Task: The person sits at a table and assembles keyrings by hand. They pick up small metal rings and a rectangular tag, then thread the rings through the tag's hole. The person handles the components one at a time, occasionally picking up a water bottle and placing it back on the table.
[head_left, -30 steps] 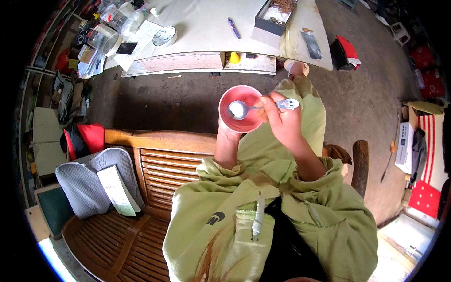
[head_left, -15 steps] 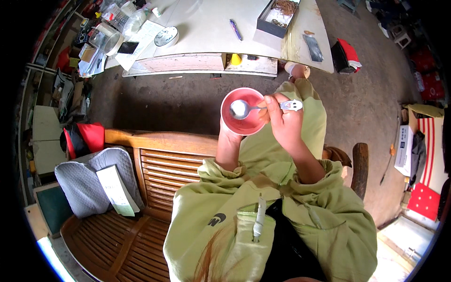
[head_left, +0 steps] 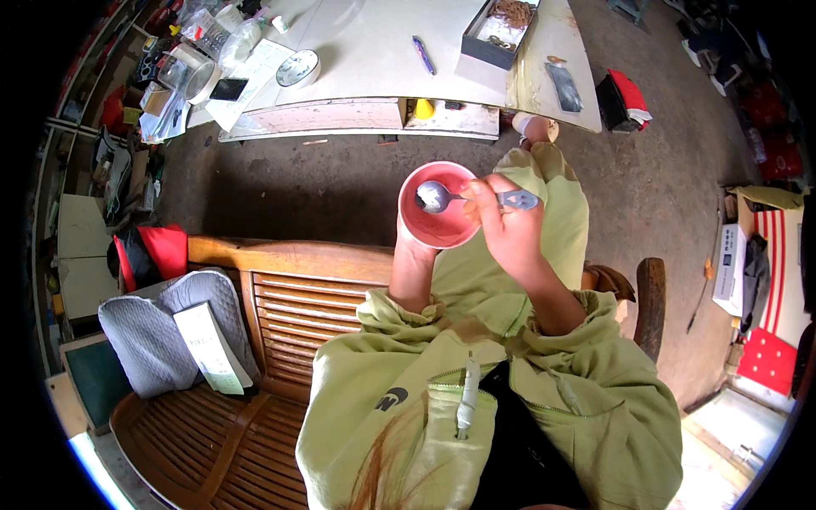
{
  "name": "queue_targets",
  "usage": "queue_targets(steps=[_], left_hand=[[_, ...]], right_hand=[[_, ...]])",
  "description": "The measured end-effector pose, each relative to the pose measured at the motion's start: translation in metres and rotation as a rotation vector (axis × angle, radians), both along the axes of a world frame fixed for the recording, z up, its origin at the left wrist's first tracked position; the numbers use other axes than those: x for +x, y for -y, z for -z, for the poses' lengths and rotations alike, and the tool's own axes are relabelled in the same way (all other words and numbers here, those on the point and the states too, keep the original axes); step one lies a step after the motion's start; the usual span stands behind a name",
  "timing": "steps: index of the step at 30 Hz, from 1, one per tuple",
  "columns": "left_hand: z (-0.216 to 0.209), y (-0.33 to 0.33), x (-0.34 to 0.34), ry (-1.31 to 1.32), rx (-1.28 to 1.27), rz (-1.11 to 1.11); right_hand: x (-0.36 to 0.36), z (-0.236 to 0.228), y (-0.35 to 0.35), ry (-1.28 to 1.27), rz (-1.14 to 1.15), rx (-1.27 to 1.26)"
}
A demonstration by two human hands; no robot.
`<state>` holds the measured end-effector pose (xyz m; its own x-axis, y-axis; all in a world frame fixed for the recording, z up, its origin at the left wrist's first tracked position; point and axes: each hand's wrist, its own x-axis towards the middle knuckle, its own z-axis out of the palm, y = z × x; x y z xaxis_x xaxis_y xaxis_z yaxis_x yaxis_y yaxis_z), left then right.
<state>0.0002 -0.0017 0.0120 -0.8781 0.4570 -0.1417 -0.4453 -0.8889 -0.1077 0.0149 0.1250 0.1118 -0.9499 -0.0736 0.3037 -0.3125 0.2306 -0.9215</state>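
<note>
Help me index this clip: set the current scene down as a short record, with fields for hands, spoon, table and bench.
Left hand: supports the pink bowl
Right hand: grips the handle of the metal spoon
Spoon position: its head over the bowl's opening; bright patch on it, contents or glare unclear
White table: pen, patterned bowl, phone, open dark box
Wooden bench: grey cushion, booklet against it
</note>
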Motion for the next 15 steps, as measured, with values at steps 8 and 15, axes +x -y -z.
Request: queue_targets(steps=[8,15], left_hand=[[-0.014,-0.005,0.001,-0.096,-0.089,0.046],[0.006,-0.003,0.002,-0.117,0.103,0.047]], right_hand=[[0.002,0.001,-0.001,0.123,-0.012,-0.16],[0.002,0.01,0.002,0.017,-0.052,-0.092]])
